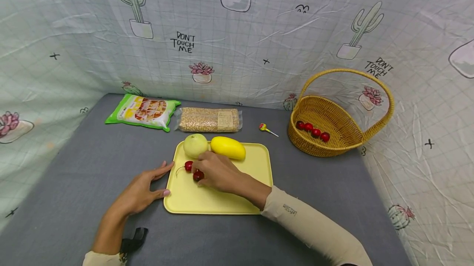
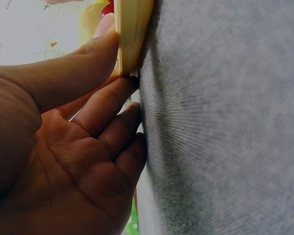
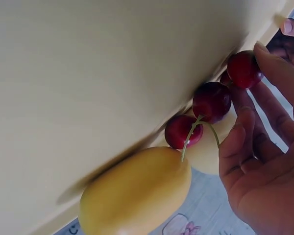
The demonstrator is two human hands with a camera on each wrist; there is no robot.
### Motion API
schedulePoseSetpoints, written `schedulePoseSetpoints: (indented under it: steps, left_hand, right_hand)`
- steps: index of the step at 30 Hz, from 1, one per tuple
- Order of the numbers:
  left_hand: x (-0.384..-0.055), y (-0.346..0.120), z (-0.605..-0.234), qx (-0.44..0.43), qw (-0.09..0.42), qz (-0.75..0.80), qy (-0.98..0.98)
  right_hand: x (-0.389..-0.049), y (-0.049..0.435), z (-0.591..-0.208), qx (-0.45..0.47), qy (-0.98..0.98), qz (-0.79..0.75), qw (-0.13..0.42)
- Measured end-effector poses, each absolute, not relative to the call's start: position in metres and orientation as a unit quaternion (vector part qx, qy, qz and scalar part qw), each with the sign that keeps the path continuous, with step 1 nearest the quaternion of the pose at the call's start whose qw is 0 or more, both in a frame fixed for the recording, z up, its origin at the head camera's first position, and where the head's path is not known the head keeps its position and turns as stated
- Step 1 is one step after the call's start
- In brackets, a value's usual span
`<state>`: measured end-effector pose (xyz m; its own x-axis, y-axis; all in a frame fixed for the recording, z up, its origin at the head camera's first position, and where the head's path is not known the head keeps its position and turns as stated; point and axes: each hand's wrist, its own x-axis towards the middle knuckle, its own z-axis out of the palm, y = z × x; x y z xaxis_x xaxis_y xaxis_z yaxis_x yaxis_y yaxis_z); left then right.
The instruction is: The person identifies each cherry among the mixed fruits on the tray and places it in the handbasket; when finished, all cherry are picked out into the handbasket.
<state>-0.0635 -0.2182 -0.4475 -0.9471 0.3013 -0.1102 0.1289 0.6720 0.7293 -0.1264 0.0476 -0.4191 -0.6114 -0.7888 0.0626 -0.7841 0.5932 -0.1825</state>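
Several dark red cherries lie on a yellow tray (image 1: 233, 204). My right hand (image 1: 218, 171) reaches over it, fingers curled, holding a cherry (image 3: 245, 69) between thumb and fingers. Beside it in the right wrist view are another cherry (image 3: 211, 102) and a third cherry (image 3: 183, 131), with green stems near a curled fingertip. One more is mostly hidden behind these. At the tray's left edge, my left hand (image 1: 142, 190) touches the rim with thumb and fingers spread apart. A yellow mango-like fruit (image 1: 228, 148) and a round pale green fruit (image 1: 195, 145) sit at the tray's back.
Back right stands a wicker basket (image 1: 314, 148) with a tall handle and several red cherries inside. A lollipop (image 1: 263, 127) lies left of it. Behind the tray are a clear pack of pale grains (image 1: 207, 120) and a green-and-white bag (image 1: 142, 111), before a patterned cloth.
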Motion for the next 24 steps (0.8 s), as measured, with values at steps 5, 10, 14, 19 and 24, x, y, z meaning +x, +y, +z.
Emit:
schedulePoseSetpoints:
  steps: [5,10,14,19,24]
  left_hand:
    - [-0.064,-0.218,-0.448,0.116,0.115,0.386,0.908]
    - [-0.064,-0.218,-0.448,0.112,0.12,0.383,0.909]
    - [-0.064,-0.217,-0.447,0.113,0.119,0.379,0.911]
    - [-0.064,-0.217,-0.445,0.114,0.12,0.379,0.91]
    - [-0.064,-0.217,-0.445,0.112,0.124,0.381,0.909]
  right_hand:
    - [-0.125,0.053,-0.414,-0.446,0.887,-0.117,0.013]
    - [-0.125,0.06,-0.409,-0.447,0.881,-0.156,-0.002]
    - [-0.126,0.066,-0.404,-0.436,0.882,-0.179,-0.025]
    - [-0.128,0.076,-0.4,-0.423,0.883,-0.2,-0.047]
    - [-0.131,0.086,-0.396,-0.413,0.882,-0.212,-0.075]
